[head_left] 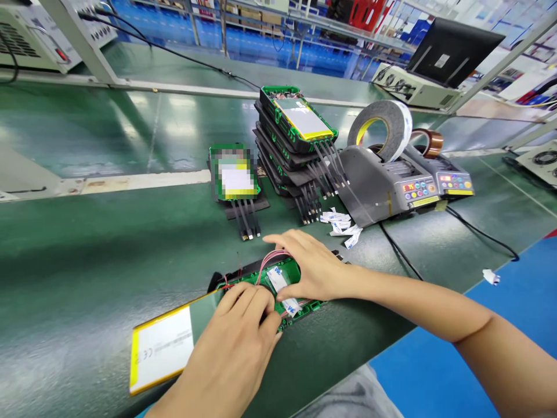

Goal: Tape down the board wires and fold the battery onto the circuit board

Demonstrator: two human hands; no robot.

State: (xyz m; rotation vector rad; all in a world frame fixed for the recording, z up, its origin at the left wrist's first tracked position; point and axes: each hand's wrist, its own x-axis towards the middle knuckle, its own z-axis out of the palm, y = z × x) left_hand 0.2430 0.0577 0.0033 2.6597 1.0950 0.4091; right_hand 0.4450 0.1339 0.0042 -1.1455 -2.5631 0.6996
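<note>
- Two hands work over a green circuit board (285,277) at the bench's near edge.
- Left hand (237,334) lies palm down, fingers curled onto the board, gripping nothing visible.
- Right hand (311,264) arches over pink wires (267,261), fingers pressing; its grip is hidden.
- A flat battery pack (162,348) lies just left.

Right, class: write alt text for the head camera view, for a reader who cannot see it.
Two bare hands, left hand and right hand, press on a green circuit board with pink wires on a green workbench. Behind stand stacked boards and a tape dispenser.
</note>
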